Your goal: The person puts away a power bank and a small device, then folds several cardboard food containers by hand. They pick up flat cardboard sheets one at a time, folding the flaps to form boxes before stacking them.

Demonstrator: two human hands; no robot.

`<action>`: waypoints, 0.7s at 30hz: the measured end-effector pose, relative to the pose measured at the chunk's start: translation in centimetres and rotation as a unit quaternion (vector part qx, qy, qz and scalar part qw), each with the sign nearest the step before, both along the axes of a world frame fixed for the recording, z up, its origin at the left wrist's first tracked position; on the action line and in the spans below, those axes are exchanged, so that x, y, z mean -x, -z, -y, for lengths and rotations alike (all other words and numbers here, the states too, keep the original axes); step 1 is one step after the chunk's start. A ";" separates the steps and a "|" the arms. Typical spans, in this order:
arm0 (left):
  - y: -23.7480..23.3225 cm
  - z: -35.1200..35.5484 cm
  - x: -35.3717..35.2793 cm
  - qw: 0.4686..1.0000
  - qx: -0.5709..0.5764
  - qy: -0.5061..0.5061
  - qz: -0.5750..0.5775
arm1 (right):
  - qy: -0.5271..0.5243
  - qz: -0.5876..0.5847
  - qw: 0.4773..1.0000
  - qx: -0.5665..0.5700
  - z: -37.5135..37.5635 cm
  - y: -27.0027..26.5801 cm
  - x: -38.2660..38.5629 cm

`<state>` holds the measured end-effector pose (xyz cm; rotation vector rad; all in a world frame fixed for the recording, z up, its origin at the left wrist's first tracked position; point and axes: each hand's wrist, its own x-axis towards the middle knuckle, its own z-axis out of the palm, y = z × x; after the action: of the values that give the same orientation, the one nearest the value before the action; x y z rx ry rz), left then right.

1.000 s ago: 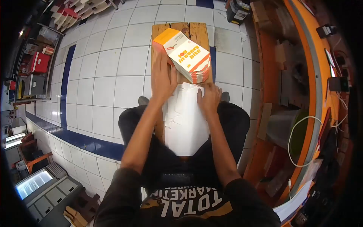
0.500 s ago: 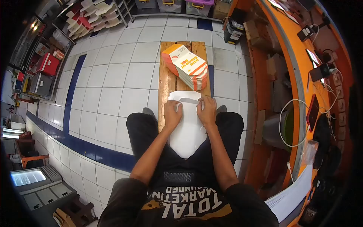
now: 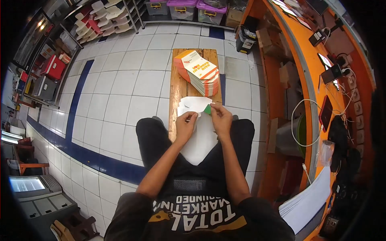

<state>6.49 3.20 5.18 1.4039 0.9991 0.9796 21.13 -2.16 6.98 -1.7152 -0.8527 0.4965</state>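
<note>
A flat white cardboard box blank (image 3: 198,146) lies from my lap onto the wooden bench, with a small slit in its far part. My left hand (image 3: 186,126) is closed, thumb and fingers pinching a white edge of the blank near its middle. Opposite it, my right hand (image 3: 221,121) pinches a lifted part of the blank, where a small green patch (image 3: 207,109) shows beside the fingertips. Just beyond the blank stands a stack of printed cardboard pieces (image 3: 198,70), orange and white, reading "you in every bite".
The narrow wooden bench (image 3: 173,86) stands between my knees on white tiles. At the right is an orange counter (image 3: 307,76) with phones, cables and a pile of white sheets (image 3: 304,201). Lidded plastic bins (image 3: 182,11) stand at the back; a metal shelf holds cardboard pieces (image 3: 114,18).
The raised grey-looking fold between my hands is gone from view. Both hands have shifted slightly nearer to me, and a green patch now shows at my right fingertips.
</note>
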 end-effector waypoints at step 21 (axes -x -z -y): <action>-6.4 1.8 -1.9 0.978 0.127 -0.010 0.164 | 0.014 -0.023 0.986 -0.163 2.4 -2.9 3.4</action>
<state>8.37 1.38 11.57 0.9844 0.8586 1.0194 17.76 -4.51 9.88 -1.4087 -0.8253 0.3550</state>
